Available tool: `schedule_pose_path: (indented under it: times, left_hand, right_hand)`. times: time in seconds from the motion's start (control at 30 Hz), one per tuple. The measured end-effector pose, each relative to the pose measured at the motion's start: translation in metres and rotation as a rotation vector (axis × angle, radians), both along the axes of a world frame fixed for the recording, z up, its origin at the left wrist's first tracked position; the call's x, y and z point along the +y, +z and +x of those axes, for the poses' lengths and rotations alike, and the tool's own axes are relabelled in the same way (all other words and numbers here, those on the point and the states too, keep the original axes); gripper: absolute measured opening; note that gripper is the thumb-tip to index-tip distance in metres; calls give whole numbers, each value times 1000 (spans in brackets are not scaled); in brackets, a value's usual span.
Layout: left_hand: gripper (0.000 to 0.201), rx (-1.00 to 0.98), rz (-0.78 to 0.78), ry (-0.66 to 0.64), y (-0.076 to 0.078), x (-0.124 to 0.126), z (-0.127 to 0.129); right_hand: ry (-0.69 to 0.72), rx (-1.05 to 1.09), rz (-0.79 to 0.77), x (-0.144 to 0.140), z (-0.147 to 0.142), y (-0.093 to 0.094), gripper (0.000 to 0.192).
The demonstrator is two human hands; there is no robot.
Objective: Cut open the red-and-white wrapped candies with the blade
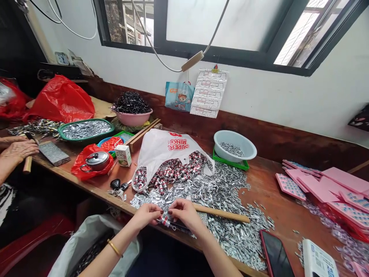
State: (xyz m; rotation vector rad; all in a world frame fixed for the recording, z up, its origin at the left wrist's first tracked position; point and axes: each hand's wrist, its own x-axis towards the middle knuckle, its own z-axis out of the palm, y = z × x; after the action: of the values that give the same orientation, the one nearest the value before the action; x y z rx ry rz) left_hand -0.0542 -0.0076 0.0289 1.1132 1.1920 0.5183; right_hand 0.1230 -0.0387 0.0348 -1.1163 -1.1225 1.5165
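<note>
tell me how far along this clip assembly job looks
Done: hard to count; a green tray of silver pieces sits at the far left, and it is unclear if those are finished. In hand: the left hand and right hand pinch one small red-and-white piece at the table edge. Left: a wide heap of silver clips and the white bag spilling red-and-white pieces, so most seems undone.

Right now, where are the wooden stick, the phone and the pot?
wooden stick (221, 214), head view, middle of the shaft
phone (275, 255), head view, centre of the dark screen
pot (97, 160), head view, on the lid
</note>
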Motion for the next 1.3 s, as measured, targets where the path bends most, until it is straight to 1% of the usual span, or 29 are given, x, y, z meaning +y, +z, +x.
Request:
schedule_pose_path:
  times: [0.07,0.13,0.27,0.37,0.43,0.53,0.6,0.63,0.7,0.77,0.83,1.0,1.1,1.2,1.3]
  left_hand:
    - [34,-7,-4,-7,0,0,0]
    - [32,-11,-4,-10,-1,-1,-1]
    - [29,-9,7,-9,-3,-1,-2]
    - [28,-5,-2,-10,-3,-1,-2]
    - [28,-6,-6,-11,-3,-1,-1]
    - [29,-14,-6,-15,-2,-1,-1]
    - [31,-16,-4,-17,-1,-1,-1]
    - [32,-16,-3,-18,0,-1,-1]
    - [35,-14,-1,-21,1,-1,0]
    - [36,-11,3,-27,2,-2,0]
    - [37,-9,14,-33,2,-3,0]
    - [38,-17,27,-38,-1,-3,-1]
    - [39,-14,11,-46,-4,-1,-1]
    - [39,-13,2,-50,-5,0,-1]
    - [37,-14,6,-50,-3,-1,-1]
  right_hand:
    - [36,-8,-12,5,-2,1,32]
    - [58,50,-46,7,-2,1,32]
    - [8,134,-71,3,3,0,31]
    - [27,157,-98,-1,7,0,34]
    - [43,130,-86,-2,9,1,34]
    - [54,-21,-41,0,11,3,25]
    - [93,-234,48,4,9,5,10]
    - [137,-391,141,6,7,7,7]
    - [246,-724,374,10,3,11,23]
    - [322,-950,551,13,-2,15,30]
    - [352,-1024,604,16,-6,18,30]
    - [407,-1079,653,16,-7,22,29]
    - [475,-1135,681,15,-5,28,28]
    - [550,-1215,677,17,-5,32,24]
    - [580,-1263,655,17,-7,30,23]
